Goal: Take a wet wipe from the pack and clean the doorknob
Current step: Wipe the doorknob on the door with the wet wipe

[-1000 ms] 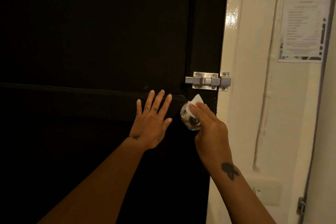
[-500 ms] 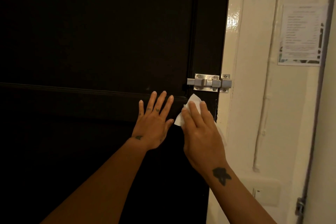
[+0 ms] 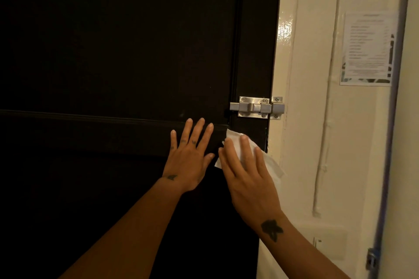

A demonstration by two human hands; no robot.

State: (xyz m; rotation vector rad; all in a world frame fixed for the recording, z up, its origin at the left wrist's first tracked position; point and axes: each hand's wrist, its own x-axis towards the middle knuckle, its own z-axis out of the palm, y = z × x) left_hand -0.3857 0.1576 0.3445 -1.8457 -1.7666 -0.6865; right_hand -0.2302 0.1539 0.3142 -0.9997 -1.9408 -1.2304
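Head view looks at a dark door (image 3: 113,52) with a steel slide bolt (image 3: 257,107) fixed at its right edge, and everything here is placed from that bolt. Below the bolt and to its left, the left hand (image 3: 189,161) lies flat on the door panel, its fingers (image 3: 199,130) straight and spread, holding nothing. Directly below the bolt, the right hand (image 3: 249,183) presses a white wet wipe (image 3: 234,139) against the door's edge zone. Its fingers (image 3: 246,150) are extended and slightly fanned over the cloth rather than curled round it. One corner of the wipe pokes out above the fingertips, just under the bolt. Another loose flap hangs out past the hand toward the lower right of the bolt, overlapping the cream door frame (image 3: 303,142). The doorknob cannot be seen; the right hand and the wipe cover the part of the door beneath the bolt. The two hands are near each other, thumb close to thumb, but I cannot tell whether they touch. Each wrist bears a small dark tattoo. Up and to the right of the bolt, a printed paper notice (image 3: 367,50) is stuck on the wall, its text too blurred to read. A thin painted conduit (image 3: 326,120) runs down the wall right of the bolt. Far below and right of the bolt sits a pale wall plate (image 3: 328,242).
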